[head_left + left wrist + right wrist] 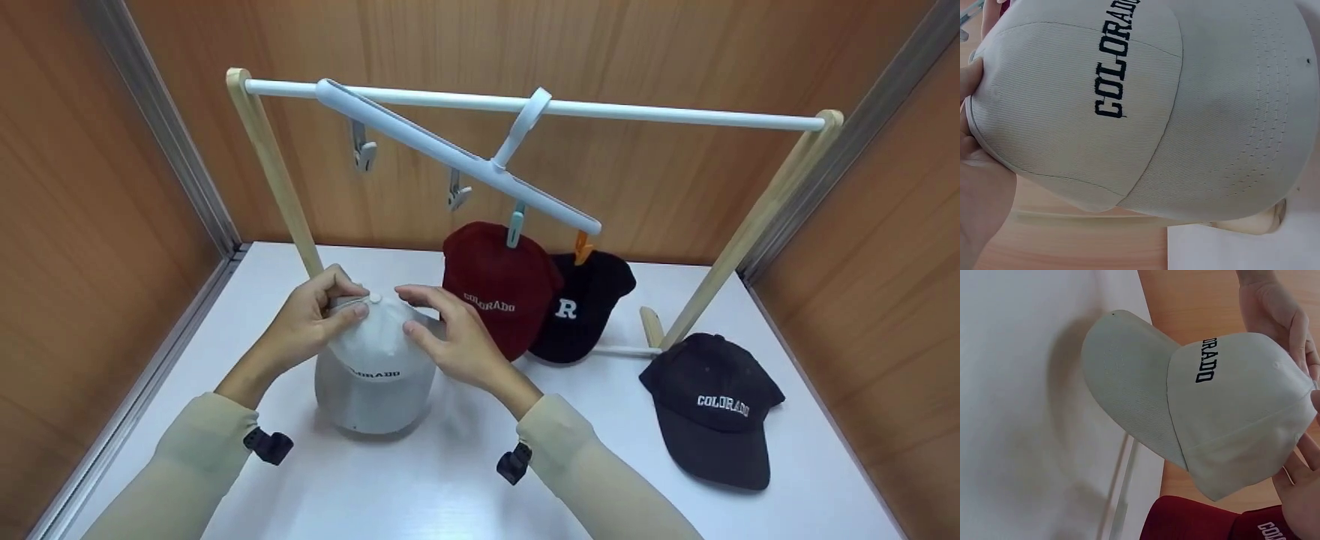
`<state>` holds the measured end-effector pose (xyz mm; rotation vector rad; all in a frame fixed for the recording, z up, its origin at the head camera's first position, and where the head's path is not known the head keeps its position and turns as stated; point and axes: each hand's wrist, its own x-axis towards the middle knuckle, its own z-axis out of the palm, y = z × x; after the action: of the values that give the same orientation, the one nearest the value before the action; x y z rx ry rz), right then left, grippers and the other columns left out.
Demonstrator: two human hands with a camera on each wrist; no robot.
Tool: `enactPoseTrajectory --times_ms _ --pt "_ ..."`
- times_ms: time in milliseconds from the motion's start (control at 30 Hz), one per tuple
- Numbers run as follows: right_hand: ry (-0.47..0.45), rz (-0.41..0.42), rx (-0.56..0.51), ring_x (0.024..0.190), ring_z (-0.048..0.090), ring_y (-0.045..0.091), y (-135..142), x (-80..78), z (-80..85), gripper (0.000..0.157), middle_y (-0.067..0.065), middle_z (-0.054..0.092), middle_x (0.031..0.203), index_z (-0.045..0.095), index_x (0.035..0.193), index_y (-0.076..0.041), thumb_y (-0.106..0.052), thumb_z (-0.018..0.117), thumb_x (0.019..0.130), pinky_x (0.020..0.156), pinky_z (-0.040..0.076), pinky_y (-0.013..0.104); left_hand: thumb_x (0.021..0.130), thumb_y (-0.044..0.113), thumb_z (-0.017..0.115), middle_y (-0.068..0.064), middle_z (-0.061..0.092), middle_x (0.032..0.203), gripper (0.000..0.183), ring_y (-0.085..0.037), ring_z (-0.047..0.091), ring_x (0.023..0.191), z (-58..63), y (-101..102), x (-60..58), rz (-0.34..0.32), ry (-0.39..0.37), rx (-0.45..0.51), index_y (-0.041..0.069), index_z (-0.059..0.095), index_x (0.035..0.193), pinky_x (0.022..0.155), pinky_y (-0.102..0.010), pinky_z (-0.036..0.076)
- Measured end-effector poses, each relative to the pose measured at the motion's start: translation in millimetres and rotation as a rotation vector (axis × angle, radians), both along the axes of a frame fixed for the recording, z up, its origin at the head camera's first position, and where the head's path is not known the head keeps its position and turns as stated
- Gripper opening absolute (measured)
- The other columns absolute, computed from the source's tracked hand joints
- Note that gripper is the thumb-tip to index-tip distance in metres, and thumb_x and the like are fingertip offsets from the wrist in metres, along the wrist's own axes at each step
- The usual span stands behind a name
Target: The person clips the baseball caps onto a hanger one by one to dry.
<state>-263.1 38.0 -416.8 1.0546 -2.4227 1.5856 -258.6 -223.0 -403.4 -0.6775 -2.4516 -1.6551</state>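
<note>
The left hand pinches a pale cap by its crown; the right hand, thumb and fingers parted, is loose at the other side (touching or not, I cannot tell). The cap, ribbed cloth with 1 dark stitched word and a rounded brim, hangs brim-down over the smooth white table near a red cap.

The counter is flat and white, with soft shadows across it. On its right side lies 1 dark cap, bill toward the near edge. 1 rack with pale wooden legs stands toward the back.
</note>
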Motion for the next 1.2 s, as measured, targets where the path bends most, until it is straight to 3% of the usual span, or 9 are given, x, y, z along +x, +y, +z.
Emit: enactPoseTrajectory --times_ms 200,600,833,1200 --pt "0.016 -0.012 -0.015 0.132 0.060 0.011 0 -0.3 -0.4 0.041 -0.001 0.066 0.142 0.062 0.145 -0.015 -0.021 0.069 0.105 0.115 0.045 0.029 0.102 0.007 0.071 -0.013 0.075 0.119 0.021 -0.018 0.071 0.103 6.8 7 3.8 0.031 -0.006 -0.009 0.001 0.061 0.119 0.085 -0.024 0.060" --pt "0.086 -0.032 -0.089 0.098 0.063 0.016 6 -2.4 6.4 0.029 0.005 0.072 0.115 0.070 0.133 -0.010 -0.011 0.071 0.103 0.101 0.057 0.029 0.102 0.007 0.071 -0.011 0.075 0.119 0.021 -0.017 0.072 0.110 16.4 17 6.0 0.061 0.005 -0.034 0.000 0.062 0.120 0.091 -0.022 0.058" --pt "0.111 -0.042 -0.056 0.095 0.064 0.015 12 -5.6 16.1 0.029 0.006 0.073 0.116 0.072 0.130 -0.008 -0.009 0.072 0.102 0.095 0.059 0.029 0.101 0.006 0.072 -0.009 0.075 0.114 0.017 -0.019 0.071 0.106 26.2 25 6.2 0.115 0.072 -0.091 0.003 0.065 0.116 0.090 -0.017 0.055" --pt "0.158 -0.075 0.009 0.094 0.064 0.012 20 -6.5 30.7 0.028 0.004 0.074 0.114 0.073 0.130 -0.010 -0.009 0.073 0.102 0.089 0.060 0.027 0.101 0.009 0.073 -0.006 0.074 0.117 0.015 -0.020 0.070 0.110 37.5 36 6.0 0.188 0.111 -0.131 0.008 0.065 0.114 0.094 -0.025 0.056"
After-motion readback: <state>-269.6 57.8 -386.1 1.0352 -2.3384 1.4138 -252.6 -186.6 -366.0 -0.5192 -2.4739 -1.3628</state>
